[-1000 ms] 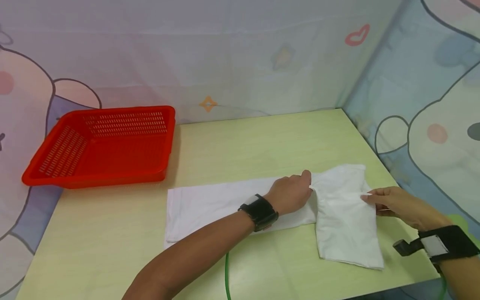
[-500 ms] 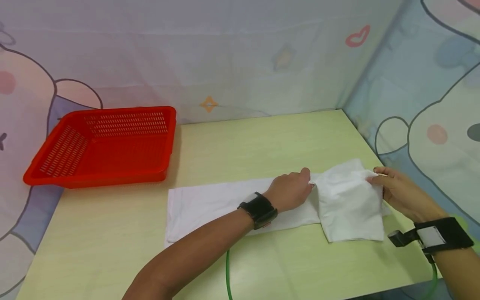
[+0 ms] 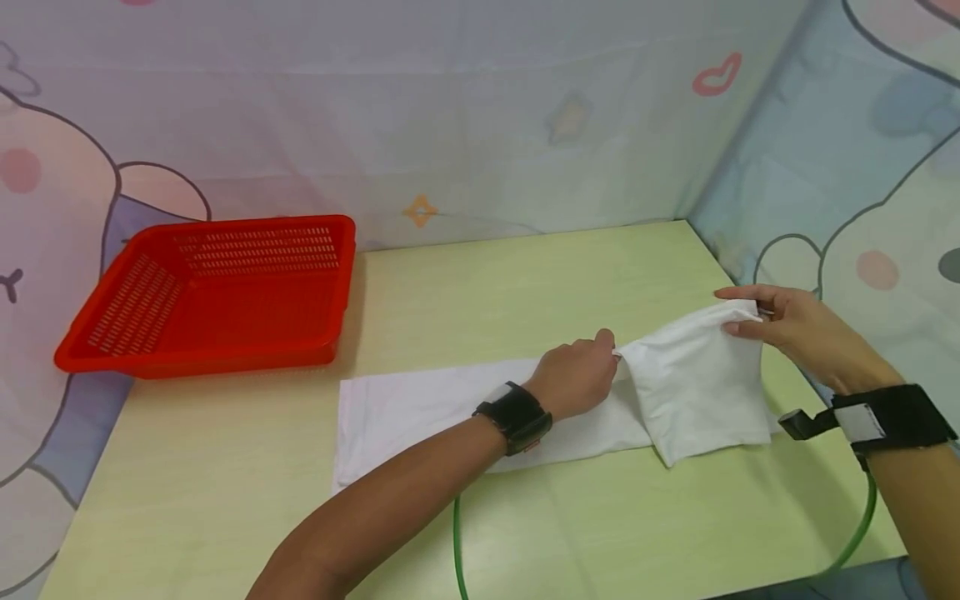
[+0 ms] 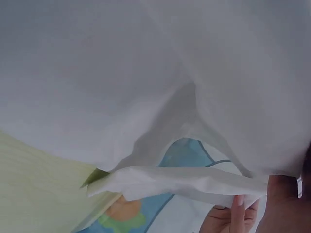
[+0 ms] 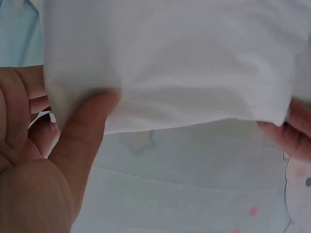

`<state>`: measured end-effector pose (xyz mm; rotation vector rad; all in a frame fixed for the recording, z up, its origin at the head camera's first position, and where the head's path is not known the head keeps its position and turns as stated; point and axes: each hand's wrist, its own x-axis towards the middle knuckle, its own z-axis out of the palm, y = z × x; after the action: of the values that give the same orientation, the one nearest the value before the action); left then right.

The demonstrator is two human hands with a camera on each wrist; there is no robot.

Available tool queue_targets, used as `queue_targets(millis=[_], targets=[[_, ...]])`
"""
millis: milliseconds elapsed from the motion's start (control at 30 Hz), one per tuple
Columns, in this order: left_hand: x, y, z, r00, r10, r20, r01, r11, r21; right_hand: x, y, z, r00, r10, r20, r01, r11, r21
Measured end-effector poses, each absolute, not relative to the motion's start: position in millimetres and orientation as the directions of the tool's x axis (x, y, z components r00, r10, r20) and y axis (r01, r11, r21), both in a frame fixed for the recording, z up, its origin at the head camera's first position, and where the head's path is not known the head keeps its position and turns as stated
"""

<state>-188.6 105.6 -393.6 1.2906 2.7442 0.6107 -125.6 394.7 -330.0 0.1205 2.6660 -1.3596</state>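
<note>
A folded piece of white cloth [image 3: 705,387] lies lengthwise across the table, its right end raised and turned over, with a lower corner hanging down. My left hand [image 3: 573,379] pinches the upper edge of this raised part near the middle of the cloth. At the upper right, my right hand [image 3: 813,337] holds the other corner between thumb and fingers. The right wrist view shows the thumb [image 5: 85,133] pressed on the front of the cloth [image 5: 175,68], with the edge stretched between both hands. Layers of fabric [image 4: 233,73] fill most of the left wrist view.
A red plastic basket [image 3: 247,362] with slotted sides stands at the back left of the pale table [image 3: 480,308]. Fabric walls with cartoon prints rise behind and to the right. A green cable [image 3: 459,542] runs below the left forearm, and another green cable [image 3: 862,525] hangs from the right wrist.
My right hand has moved up and away from the front edge, lifting the right end of the cloth with it. The left hand has kept its grip nearly in place.
</note>
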Motion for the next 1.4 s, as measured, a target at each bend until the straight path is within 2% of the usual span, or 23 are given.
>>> queue_targets(millis=[67, 167, 400, 700, 833, 1100, 1400], targets=[[-189, 106, -393, -0.656, 0.746, 0.115, 0.724, 0.579, 0.374, -128, 394, -325, -0.988, 0.030, -0.154, 0.133, 0.686, -0.715], [-189, 105, -391, -0.665, 0.739, 0.106, 0.710, 0.583, 0.394, -133, 395, -320, -0.989, 0.046, -0.139, 0.127, 0.738, -0.663], [-196, 101, -385, -0.666, 0.735, 0.129, 0.705, 0.562, 0.433, -143, 398, -311, -0.988, 0.055, -0.146, 0.133, 0.788, -0.602], [-203, 97, -375, -0.678, 0.721, 0.143, 0.693, 0.561, 0.452, -156, 397, -307, -0.995, 0.063, -0.073, 0.093, 0.824, -0.558], [-204, 96, -372, -0.687, 0.713, 0.141, 0.685, 0.570, 0.454, -160, 395, -305, -0.995, 0.067, -0.068, 0.095, 0.795, -0.600], [-209, 98, -370, -0.707, 0.694, 0.138, 0.664, 0.584, 0.468, -167, 386, -303, -0.996, 0.025, -0.082, 0.080, 0.622, -0.779], [-215, 101, -368, -0.725, 0.668, 0.169, 0.653, 0.588, 0.477, -169, 385, -302, -0.998, 0.030, -0.056, 0.063, 0.601, -0.797]])
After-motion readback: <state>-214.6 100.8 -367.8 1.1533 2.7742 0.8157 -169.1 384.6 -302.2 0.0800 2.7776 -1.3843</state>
